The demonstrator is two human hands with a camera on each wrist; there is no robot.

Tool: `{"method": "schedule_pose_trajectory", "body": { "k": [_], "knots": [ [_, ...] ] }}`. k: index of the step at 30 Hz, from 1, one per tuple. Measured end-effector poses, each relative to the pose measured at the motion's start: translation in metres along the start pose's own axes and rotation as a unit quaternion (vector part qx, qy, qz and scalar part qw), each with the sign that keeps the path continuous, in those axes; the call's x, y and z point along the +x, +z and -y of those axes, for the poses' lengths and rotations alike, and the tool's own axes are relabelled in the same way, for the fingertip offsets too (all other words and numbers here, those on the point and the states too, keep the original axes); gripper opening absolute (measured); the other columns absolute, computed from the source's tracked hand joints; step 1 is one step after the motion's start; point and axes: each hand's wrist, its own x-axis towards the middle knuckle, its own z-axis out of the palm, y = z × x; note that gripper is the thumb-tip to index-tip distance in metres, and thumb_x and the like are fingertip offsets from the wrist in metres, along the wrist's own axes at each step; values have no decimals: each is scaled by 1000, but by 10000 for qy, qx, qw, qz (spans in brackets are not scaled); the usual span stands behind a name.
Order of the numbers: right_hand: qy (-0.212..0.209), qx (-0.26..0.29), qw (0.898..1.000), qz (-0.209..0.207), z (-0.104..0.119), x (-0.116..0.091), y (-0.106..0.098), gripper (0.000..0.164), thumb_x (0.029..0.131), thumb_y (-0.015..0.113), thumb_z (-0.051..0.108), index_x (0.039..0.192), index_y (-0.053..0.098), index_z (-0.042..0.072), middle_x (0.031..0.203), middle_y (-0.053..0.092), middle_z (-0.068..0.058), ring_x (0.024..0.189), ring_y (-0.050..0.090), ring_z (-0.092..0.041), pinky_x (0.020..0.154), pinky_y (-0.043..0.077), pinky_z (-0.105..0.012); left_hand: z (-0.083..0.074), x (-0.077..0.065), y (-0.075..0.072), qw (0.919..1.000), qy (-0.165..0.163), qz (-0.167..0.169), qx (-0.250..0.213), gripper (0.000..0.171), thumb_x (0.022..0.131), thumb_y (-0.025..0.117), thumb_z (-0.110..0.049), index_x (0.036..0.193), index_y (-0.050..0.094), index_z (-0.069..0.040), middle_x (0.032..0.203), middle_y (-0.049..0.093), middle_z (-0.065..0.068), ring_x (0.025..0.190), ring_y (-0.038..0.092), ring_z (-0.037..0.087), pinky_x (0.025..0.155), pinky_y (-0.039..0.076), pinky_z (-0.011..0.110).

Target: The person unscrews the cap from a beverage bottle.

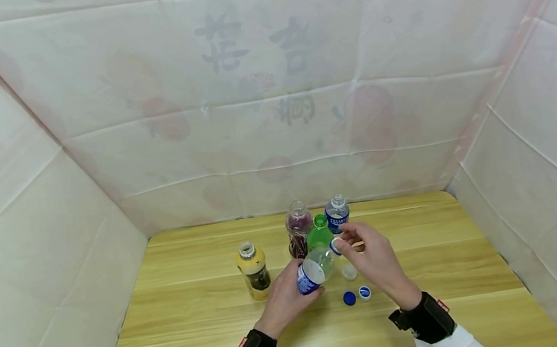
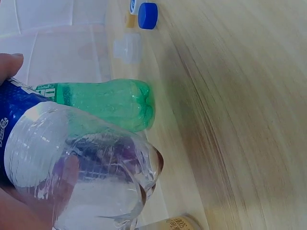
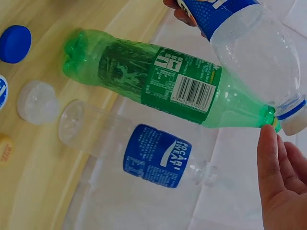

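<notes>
The left hand (image 1: 285, 298) is gripping a tilted clear bottle (image 1: 312, 271). The right hand (image 1: 376, 258) is pinching its cap (image 1: 334, 246); holding the bottle steady should help the cap turn squarely.

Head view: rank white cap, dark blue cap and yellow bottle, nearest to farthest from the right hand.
From the right hand:
1. white cap, on the table just left of the palm.
2. dark blue cap, nearer the camera, below the white one.
3. yellow bottle, standing far left, beyond the left hand.
</notes>
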Motion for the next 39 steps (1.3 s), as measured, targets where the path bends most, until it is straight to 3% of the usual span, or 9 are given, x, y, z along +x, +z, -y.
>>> {"method": "schedule_pose_trajectory", "body": {
  "k": [12, 25, 39],
  "knots": [
    [-428, -144, 9989, -84, 0, 2, 5, 28, 90, 82, 16, 112, 74, -1, 97, 71, -3, 86, 70, -17, 75, 62, -28, 0, 0, -3, 9999, 18, 120, 37, 70, 80, 90, -29, 135, 55, -6, 123, 68, 11, 108, 68, 26, 93, 58, 47],
    [-406, 236, 9984, 329, -3, 0, -2, 26, 95, 76, 10, 119, 73, 1, 112, 71, -8, 98, 70, -22, 84, 62, -35, -1, 2, -4, 9998, -40, 162, 68, 69, 80, 90, -31, 136, 56, -7, 122, 69, 10, 106, 68, 25, 91, 58, 45],
    [-785, 620, 9927, 668, -4, 1, -5, 29, 96, 72, 2, 125, 69, -3, 119, 69, -10, 108, 69, -26, 89, 60, -41, -1, 1, -5, 9998, -55, 193, -20, 69, 81, 89, -32, 136, 55, -8, 123, 69, 10, 107, 68, 26, 92, 57, 45]
  ]
}}
